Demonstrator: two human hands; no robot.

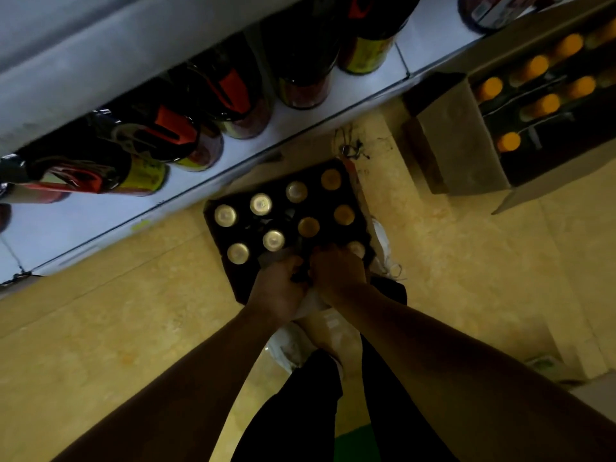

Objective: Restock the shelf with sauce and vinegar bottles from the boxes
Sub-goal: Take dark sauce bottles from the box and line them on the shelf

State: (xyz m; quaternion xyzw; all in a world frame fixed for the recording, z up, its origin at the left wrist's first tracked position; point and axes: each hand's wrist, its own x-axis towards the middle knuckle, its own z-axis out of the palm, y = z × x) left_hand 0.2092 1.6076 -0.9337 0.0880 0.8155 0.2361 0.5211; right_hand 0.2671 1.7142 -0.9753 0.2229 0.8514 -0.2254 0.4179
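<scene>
The white shelf runs slantwise across the top of the view, and everything here is placed against it: on its surface stand dark bottles with red caps and yellow-green labels, in a row along the front edge. Below the shelf lies the tan floor. Just off the shelf's right end sits an open brown cardboard box, holding bottles with orange caps seen from above. Directly in front of the shelf's middle, on the floor, sits a dark box of bottles with pale metallic caps in rows, some caps looking more amber on the side nearer the shelf. At the edge of this box farthest from the shelf, the two hands meet close together: the left hand and the right hand both have fingers curled down into the box, but what each one grasps is hidden in the dark, so I cannot tell. Farther still from the shelf, white shoes and dark trouser legs show beneath the forearms
</scene>
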